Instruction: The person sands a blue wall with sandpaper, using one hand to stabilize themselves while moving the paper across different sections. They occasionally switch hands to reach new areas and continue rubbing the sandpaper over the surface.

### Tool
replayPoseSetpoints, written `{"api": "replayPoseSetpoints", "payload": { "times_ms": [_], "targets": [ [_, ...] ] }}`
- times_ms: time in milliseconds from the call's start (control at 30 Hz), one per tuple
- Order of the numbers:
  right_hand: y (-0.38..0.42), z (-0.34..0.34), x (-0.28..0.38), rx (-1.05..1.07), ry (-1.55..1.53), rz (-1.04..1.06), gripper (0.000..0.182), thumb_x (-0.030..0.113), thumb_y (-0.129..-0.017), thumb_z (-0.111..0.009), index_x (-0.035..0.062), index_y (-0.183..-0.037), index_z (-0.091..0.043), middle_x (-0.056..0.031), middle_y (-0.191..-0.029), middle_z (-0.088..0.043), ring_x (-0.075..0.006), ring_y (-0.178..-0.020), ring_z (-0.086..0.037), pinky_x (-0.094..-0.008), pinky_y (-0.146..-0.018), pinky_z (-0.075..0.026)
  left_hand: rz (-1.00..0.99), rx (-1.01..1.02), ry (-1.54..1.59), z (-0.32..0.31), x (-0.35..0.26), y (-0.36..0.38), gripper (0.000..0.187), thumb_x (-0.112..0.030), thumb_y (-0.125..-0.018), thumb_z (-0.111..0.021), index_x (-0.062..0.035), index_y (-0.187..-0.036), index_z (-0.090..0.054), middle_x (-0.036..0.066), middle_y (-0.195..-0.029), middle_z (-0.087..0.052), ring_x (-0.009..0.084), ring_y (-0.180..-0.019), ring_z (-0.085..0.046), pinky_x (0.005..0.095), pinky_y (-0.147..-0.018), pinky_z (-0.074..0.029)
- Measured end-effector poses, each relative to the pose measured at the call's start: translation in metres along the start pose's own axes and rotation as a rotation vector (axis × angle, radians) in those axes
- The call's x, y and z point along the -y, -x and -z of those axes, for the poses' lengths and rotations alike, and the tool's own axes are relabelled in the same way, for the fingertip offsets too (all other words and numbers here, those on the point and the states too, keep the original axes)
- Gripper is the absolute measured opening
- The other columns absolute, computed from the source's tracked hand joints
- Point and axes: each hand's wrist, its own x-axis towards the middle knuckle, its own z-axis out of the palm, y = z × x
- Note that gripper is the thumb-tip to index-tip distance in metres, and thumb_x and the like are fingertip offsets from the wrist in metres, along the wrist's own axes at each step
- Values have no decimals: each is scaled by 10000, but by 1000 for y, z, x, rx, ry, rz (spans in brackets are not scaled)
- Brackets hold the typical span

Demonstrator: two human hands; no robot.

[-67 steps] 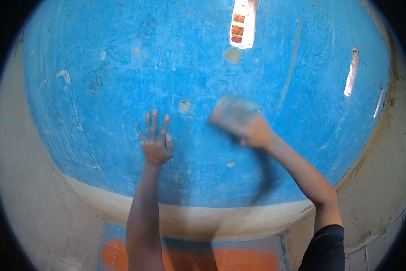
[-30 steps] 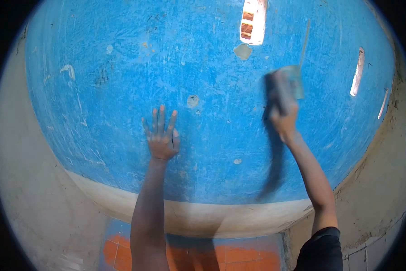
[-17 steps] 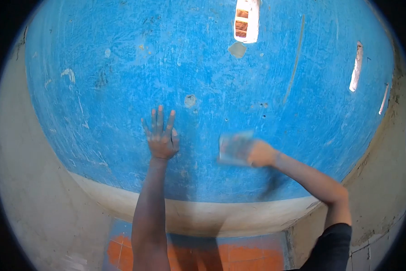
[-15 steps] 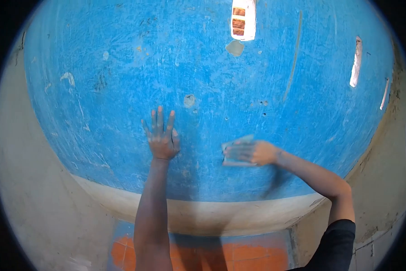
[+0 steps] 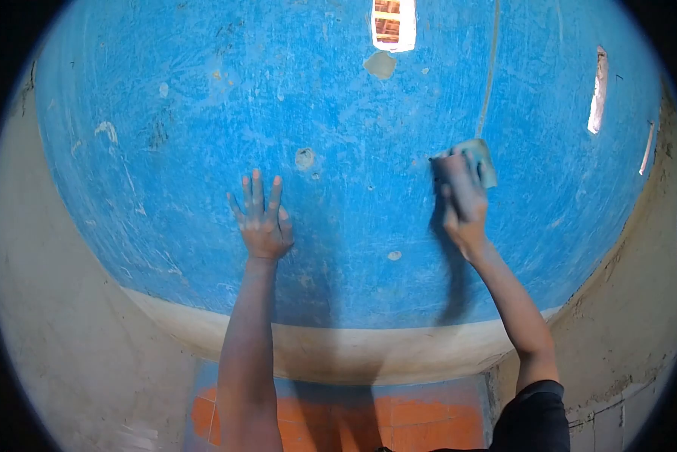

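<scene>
A worn blue wall [image 5: 203, 128] fills most of the head view, scuffed and dotted with bare patches. My left hand [image 5: 264, 230] lies flat against it left of centre, fingers spread and pointing up, with nothing held. Right of centre, my right hand [image 5: 465, 192] is closed on a greyish-green sheet or pad [image 5: 485, 162] pressed to the wall. Part of the sheet is hidden behind the fingers, which are slightly blurred. A small round bare patch [image 5: 304, 158] shows between the two hands, nearer my left one.
Slotted openings [image 5: 393, 22] show at the top and right of the wall. A pale band [image 5: 338, 354] runs along its foot, above an orange tiled floor [image 5: 421, 429]. Grey walls [image 5: 52, 286] stand on both sides.
My right hand has moved up and to the right with the sheet, turning from sideways to upward. My left hand stays spread on the wall. The view has shifted slightly.
</scene>
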Motion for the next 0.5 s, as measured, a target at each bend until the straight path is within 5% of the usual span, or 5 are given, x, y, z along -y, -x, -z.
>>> {"api": "replayPoseSetpoints", "payload": {
  "times_ms": [100, 167, 333, 433, 500],
  "targets": [
    [27, -19, 13, 449, -104, 416, 597, -50, -703, -549, 34, -1290, -610, -146, -1296, -629, -308, -1224, -588, -381, -1031, -465, 25, -5, 19, -3, 0, 0, 527, -283, -974, -349, -243, -1497, -409, 145, -1579, -299, 382, -1464, -245, 670, -1142, -109],
    [44, -30, 1, 414, -170, 493, 544, -71, -710, -538, 34, -1234, -642, -154, -1190, -672, -317, -1135, -634, -394, -950, -511, 16, -9, -4, -5, 1, 0, 526, -286, -976, -346, -237, -1496, -410, 144, -1578, -301, 380, -1466, -241, 667, -1145, -108],
    [34, -14, -14, -223, -81, -69, 511, -79, -710, -514, 20, -1189, -660, -153, -1195, -676, -308, -1116, -651, -398, -978, -509, 6, -35, -2, -6, 2, 0, 531, -284, -974, -338, -229, -1498, -408, 142, -1578, -304, 384, -1463, -246, 670, -1142, -113],
    [66, -24, 10, 254, -60, 280, 506, -76, -727, -517, 8, -1206, -652, -152, -1220, -667, -307, -1128, -648, -423, -991, -502, -14, -18, -18, -5, 2, 1, 532, -280, -986, -319, -183, -1504, -393, 163, -1581, -288, 400, -1465, -229, 656, -1145, -104],
    [95, -45, 15, 547, -318, 514, 512, -74, -737, -525, 38, -1219, -656, -148, -1219, -669, -309, -1129, -648, -441, -999, -494, -25, -17, -28, -5, 1, -1, 533, -280, -994, -307, -161, -1508, -385, 174, -1583, -279, 410, -1466, -220, 650, -1146, -101]
  ]
}}
